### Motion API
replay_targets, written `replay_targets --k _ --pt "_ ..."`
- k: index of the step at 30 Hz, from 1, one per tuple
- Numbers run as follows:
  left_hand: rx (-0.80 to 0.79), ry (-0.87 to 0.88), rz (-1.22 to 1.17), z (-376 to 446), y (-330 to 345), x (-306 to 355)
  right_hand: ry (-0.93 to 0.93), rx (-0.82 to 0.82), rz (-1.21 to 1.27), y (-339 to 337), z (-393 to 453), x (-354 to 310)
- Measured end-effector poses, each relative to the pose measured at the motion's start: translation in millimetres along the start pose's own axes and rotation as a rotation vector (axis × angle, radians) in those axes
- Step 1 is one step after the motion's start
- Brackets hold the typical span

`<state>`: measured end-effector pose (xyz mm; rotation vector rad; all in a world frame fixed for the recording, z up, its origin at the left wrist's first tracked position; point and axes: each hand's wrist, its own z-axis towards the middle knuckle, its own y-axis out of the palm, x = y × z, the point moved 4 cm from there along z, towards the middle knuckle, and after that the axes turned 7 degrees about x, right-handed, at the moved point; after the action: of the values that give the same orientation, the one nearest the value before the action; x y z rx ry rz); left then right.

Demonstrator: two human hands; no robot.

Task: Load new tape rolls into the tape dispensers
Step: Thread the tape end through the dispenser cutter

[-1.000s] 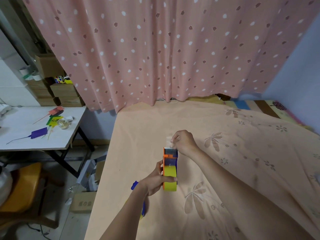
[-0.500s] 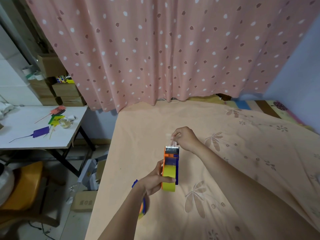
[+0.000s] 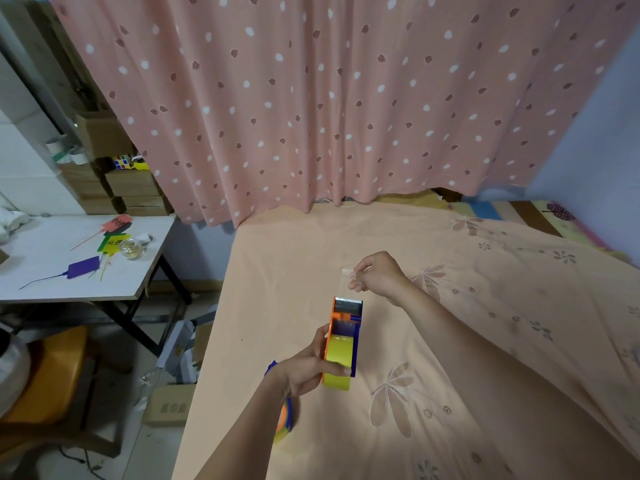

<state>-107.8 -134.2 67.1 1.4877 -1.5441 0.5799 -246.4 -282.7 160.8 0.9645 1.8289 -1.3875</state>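
Above the bed (image 3: 450, 341), the left hand (image 3: 308, 367) grips the dispenser (image 3: 342, 341) by its roll end, long axis running away toward the right hand (image 3: 375, 273), which pinches the clear tape end (image 3: 347, 271) just beyond the cutter.

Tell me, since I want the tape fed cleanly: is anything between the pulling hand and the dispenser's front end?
Nothing visible. The right hand pinches the clear tape end just beyond the cutter end of the tape dispenser, which the left hand grips. Only bare bedsheet shows behind the gap.
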Motion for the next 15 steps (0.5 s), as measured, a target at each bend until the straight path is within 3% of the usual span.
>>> replay_targets --k 15 --pt "-0.108 0.030 0.024 -2.0 -0.9 12.4 0.139 0.104 0.040 -11.6 13.3 -7.4"
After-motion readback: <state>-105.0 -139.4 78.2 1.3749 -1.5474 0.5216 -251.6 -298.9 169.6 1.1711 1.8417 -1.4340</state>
